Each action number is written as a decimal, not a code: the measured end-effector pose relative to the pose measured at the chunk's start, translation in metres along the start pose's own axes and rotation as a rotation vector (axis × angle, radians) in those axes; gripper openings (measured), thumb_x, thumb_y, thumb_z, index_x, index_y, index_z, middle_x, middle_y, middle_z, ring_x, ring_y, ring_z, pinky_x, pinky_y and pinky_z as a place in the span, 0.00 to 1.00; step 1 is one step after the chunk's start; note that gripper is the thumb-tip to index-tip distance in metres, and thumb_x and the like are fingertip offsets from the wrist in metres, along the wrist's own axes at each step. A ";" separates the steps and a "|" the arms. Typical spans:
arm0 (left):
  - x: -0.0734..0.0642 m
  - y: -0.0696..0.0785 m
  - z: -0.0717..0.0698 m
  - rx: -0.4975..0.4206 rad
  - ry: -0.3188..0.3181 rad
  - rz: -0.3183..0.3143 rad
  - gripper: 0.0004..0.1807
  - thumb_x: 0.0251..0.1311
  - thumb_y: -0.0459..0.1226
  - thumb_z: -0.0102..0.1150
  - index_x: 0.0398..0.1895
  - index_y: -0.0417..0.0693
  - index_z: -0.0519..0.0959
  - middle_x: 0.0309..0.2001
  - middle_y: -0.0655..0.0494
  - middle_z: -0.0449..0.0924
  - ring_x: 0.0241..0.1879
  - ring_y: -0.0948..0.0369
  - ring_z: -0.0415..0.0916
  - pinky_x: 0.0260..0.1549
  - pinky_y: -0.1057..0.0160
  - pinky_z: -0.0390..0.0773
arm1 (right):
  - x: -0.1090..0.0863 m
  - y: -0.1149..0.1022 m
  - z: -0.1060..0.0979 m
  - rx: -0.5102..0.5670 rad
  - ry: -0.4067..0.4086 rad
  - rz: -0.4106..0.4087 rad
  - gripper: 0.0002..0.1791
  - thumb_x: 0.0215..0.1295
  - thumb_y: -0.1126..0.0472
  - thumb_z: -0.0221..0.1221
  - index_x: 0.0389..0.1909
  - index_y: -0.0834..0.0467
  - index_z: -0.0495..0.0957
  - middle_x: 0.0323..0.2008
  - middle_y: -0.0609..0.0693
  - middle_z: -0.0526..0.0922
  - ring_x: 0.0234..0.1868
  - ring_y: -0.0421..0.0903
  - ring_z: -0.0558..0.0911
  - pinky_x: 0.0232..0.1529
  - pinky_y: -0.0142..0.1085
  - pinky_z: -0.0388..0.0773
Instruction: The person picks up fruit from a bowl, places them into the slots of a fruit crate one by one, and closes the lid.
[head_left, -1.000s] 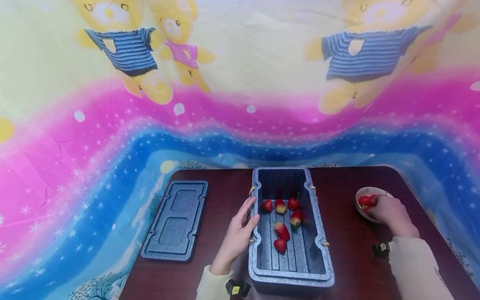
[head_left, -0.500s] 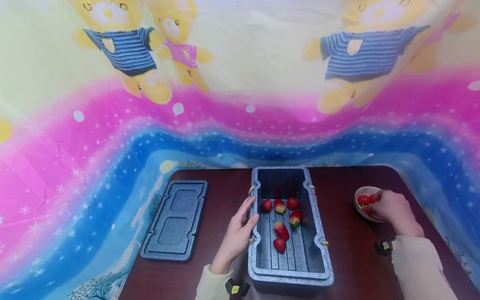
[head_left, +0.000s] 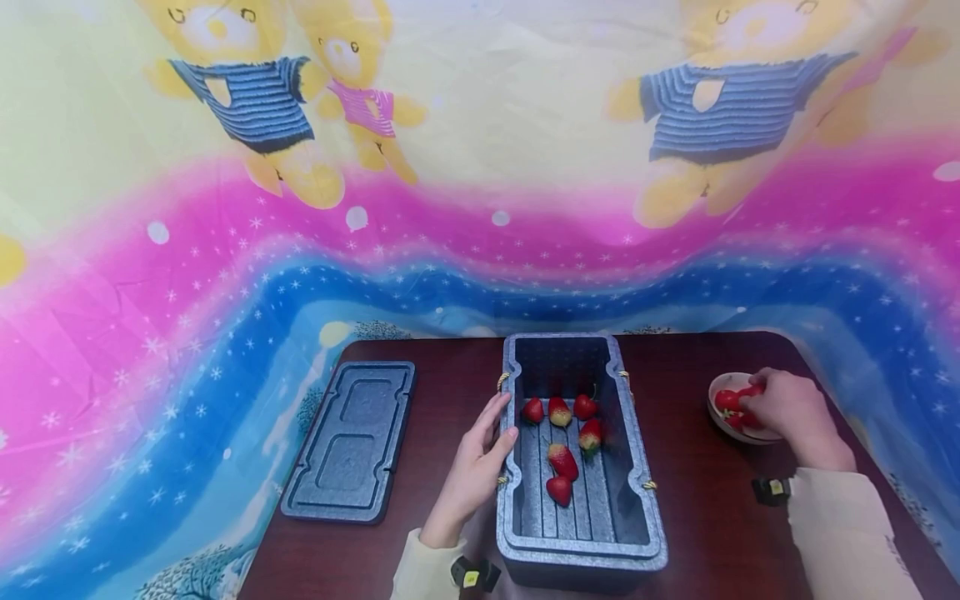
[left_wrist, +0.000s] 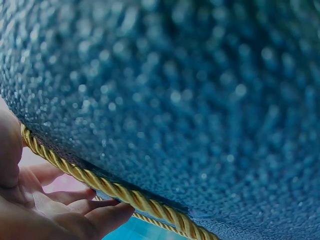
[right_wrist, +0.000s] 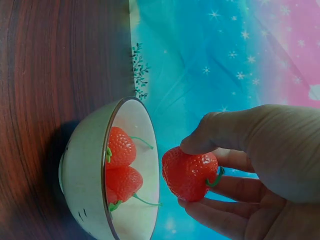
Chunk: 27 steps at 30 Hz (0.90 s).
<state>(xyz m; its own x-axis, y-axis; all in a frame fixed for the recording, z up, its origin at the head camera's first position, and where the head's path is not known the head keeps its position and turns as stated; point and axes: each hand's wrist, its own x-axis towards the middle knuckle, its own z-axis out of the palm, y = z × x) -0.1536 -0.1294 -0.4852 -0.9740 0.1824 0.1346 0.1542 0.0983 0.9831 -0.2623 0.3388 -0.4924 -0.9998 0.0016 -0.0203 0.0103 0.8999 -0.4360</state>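
A person wears pale cream sleeves, the left sleeve [head_left: 420,575] and the right sleeve [head_left: 843,533] each reaching the wrist, with the left hand [head_left: 468,471] and right hand [head_left: 793,412] bare beyond them. A blocky black left wrist unit [head_left: 486,577] bears a bright yellow square [head_left: 471,577]; its matching black right wrist unit [head_left: 765,492] shows a smaller yellow patch [head_left: 777,489]. Faint grey marks [head_left: 890,543], too small to read, run near the right sleeve's outer edge.

Six strawberries [head_left: 562,462] lie in one box [head_left: 581,554] between one lid [head_left: 348,442] by the left edge of the desk [head_left: 442,375] and one bowl [right_wrist: 85,160] by its right edge. The bowl holds at least two more strawberries [right_wrist: 124,184], the right hand [head_left: 795,412] one strawberry [right_wrist: 185,172]
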 end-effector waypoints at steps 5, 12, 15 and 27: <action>0.001 -0.002 0.000 0.007 0.000 0.001 0.29 0.76 0.39 0.51 0.78 0.49 0.62 0.80 0.47 0.49 0.77 0.51 0.52 0.71 0.50 0.57 | 0.000 0.000 0.000 0.006 0.015 -0.006 0.28 0.55 0.60 0.72 0.49 0.75 0.75 0.39 0.74 0.81 0.36 0.68 0.79 0.36 0.60 0.82; 0.000 -0.003 0.000 0.008 0.001 0.005 0.29 0.76 0.38 0.51 0.78 0.48 0.62 0.80 0.46 0.50 0.77 0.51 0.51 0.71 0.51 0.57 | -0.002 -0.004 -0.005 0.009 0.033 -0.016 0.26 0.55 0.60 0.71 0.49 0.74 0.75 0.36 0.71 0.81 0.35 0.65 0.78 0.32 0.57 0.82; 0.000 -0.002 0.000 -0.001 0.003 -0.001 0.29 0.76 0.36 0.51 0.78 0.49 0.62 0.80 0.47 0.50 0.77 0.52 0.51 0.72 0.51 0.57 | -0.003 -0.008 -0.009 0.001 0.047 -0.021 0.27 0.57 0.59 0.70 0.50 0.74 0.75 0.37 0.71 0.82 0.35 0.66 0.79 0.30 0.56 0.81; -0.001 0.001 0.000 -0.011 0.004 0.001 0.30 0.75 0.40 0.53 0.78 0.50 0.62 0.80 0.48 0.49 0.78 0.53 0.50 0.72 0.51 0.56 | -0.004 -0.017 -0.020 -0.039 0.090 -0.054 0.26 0.59 0.58 0.69 0.50 0.73 0.76 0.35 0.69 0.83 0.34 0.66 0.79 0.30 0.57 0.79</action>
<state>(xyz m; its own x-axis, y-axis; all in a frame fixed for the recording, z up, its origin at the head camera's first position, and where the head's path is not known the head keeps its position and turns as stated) -0.1529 -0.1295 -0.4847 -0.9746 0.1783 0.1358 0.1531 0.0875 0.9843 -0.2590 0.3325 -0.4673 -0.9965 -0.0096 0.0836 -0.0423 0.9160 -0.3988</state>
